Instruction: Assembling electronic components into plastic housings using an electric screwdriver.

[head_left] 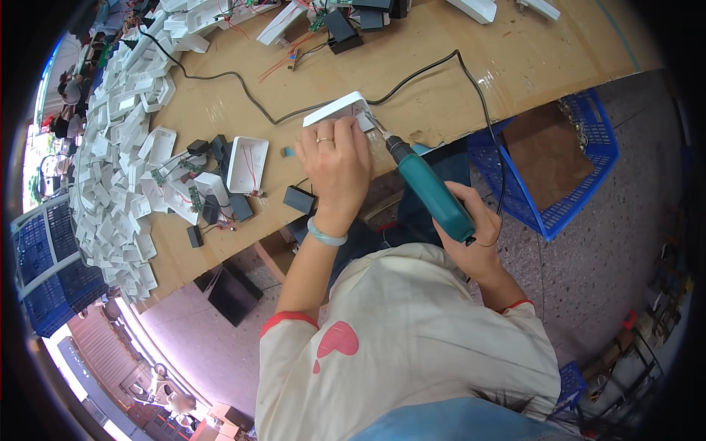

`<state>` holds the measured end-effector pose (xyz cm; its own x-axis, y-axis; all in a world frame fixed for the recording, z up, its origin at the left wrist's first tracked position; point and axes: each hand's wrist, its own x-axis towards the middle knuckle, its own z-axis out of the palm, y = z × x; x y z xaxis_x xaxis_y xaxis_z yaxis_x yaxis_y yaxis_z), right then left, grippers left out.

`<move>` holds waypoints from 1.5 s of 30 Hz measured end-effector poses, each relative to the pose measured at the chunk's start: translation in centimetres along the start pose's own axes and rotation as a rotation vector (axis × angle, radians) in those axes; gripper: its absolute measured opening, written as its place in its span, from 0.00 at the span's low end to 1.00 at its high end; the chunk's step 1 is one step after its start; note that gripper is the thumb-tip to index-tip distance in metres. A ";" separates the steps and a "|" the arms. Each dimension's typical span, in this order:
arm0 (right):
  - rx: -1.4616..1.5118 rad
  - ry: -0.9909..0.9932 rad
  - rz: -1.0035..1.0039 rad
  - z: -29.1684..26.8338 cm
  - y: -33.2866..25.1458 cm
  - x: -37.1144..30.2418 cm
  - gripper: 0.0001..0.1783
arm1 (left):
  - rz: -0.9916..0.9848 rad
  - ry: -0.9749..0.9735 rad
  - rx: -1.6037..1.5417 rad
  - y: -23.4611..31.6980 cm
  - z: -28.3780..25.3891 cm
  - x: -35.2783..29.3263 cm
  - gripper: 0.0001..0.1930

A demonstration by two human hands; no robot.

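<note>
Right hand [482,231] closed round a green power tool [434,189]; left hand [334,162] half-curled, fingers on the white casing [340,105] at the table's [529,66] near side; tool tip at the casing's right end — this piece judged under way, unfinished; farther left, heaped casings [121,128] — done or pending, cannot be told.
</note>
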<state>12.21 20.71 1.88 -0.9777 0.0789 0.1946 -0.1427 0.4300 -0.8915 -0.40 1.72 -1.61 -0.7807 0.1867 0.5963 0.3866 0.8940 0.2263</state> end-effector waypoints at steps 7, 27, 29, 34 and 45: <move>-0.031 -0.032 -0.011 0.1 0.3 0.2 0.25 | 0.055 0.020 0.069 -0.2 0.4 -0.2 0.09; -0.067 -0.095 -0.008 0.7 1.2 0.8 0.26 | 0.054 -0.004 0.019 -0.3 0.3 -0.3 0.10; -0.093 -0.109 -0.039 0.5 0.8 1.0 0.26 | 0.049 -0.004 0.011 -0.2 0.2 -0.2 0.09; -0.101 -0.126 -0.035 0.3 0.6 1.3 0.26 | 0.034 0.017 -0.035 -0.2 0.3 -0.1 0.07; -0.123 -0.123 -0.081 0.1 0.6 1.3 0.27 | 0.010 0.017 -0.042 -0.2 0.2 -0.2 0.06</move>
<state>10.89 20.99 1.53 -0.9764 -0.0679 0.2050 -0.2089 0.5374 -0.8170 -0.46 1.63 -1.93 -0.7685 0.1881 0.6116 0.4147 0.8744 0.2521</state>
